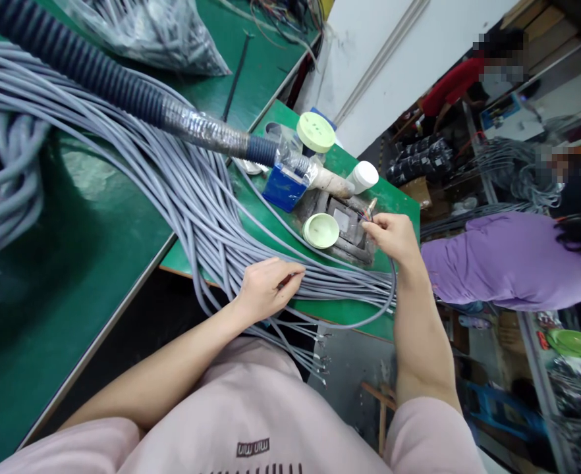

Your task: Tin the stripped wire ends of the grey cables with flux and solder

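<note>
Evidently, the left hand (pixel 267 287) is resting over the gray cable bundle (pixel 186 178), thumb and forefinger meeting, perhaps to steady the strands; whether it is pinching one cannot be told, since its curled fingers are hiding the contact. Loose cable ends (pixel 320 368) are hanging beyond the worktop (pixel 400 204) edge, their tips too small to assess. The right hand (pixel 394 238) is pinching a single gray cable (pixel 394 284) near its end, the slack looping below; this grip is presumably leaving the colored wires (pixel 368 214) exposed. Those fingers are partly covering the wires, and the pale tip is staying indistinct. Just beside, an open pale-green tub (pixel 321 231) is standing within easy reach; its contents are reading unclearly. Farther, a corrugated hose (pixel 107 85) is ending near the work area, probably for extraction, its taped section passing over a blue box (pixel 284 187). Beyond, a co-worker in purple (pixel 512 260) is facing away, hands hidden.
</note>
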Tool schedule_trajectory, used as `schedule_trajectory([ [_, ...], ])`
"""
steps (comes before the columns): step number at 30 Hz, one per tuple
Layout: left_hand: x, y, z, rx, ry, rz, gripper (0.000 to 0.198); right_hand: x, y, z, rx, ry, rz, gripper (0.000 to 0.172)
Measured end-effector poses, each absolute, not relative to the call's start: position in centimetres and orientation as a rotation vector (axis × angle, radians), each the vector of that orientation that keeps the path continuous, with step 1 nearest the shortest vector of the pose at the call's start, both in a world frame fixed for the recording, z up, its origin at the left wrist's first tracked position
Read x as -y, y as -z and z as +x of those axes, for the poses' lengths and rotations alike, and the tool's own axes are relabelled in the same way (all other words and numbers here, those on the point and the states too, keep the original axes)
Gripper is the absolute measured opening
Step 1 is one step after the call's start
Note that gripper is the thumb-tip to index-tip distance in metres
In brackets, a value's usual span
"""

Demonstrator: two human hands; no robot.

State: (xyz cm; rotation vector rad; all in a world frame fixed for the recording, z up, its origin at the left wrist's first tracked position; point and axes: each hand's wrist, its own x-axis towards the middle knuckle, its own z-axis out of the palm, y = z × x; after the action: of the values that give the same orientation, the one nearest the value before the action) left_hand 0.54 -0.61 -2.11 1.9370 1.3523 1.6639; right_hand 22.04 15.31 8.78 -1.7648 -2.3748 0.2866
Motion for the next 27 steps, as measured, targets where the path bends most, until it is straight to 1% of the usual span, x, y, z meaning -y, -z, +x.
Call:
schedule_trajectory([
  [2, 0.6, 2.1, 0.5, -1.364, -1.653, 1.941, 0.009, -13.3, -9.6, 22.7, 2.28, -0.444, -1.684, 0.031],
  [4, 0.6, 2.0, 0.5, -1.372, -1.648, 1.947, 0.009, -11.2, -10.1, 23.1, 2.21, -0.525, -1.633, 0.03],
  [12, 0.7, 2.0, 0.6, -1.387, -1.633, 1.97, 0.009, -4.5, -10.3, 24.4, 2.078, -0.527, -1.517, 0.021],
  [17, 0.8, 2.0, 0.7, -1.408, -1.627, 1.988, 0.008, -2.1, -9.9, 25.3, 2.042, -0.524, -1.503, 0.021],
  [22, 0.7, 2.2, 0.8, -1.451, -1.584, 1.973, 0.01, 0.4, -9.4, 26.5, 1.921, -0.534, -1.55, 0.021],
  [27, 0.8, 2.0, 0.8, -1.416, -1.589, 1.96, 0.009, 5.0, -7.6, 30.0, 1.609, -0.593, -1.767, 0.024],
])
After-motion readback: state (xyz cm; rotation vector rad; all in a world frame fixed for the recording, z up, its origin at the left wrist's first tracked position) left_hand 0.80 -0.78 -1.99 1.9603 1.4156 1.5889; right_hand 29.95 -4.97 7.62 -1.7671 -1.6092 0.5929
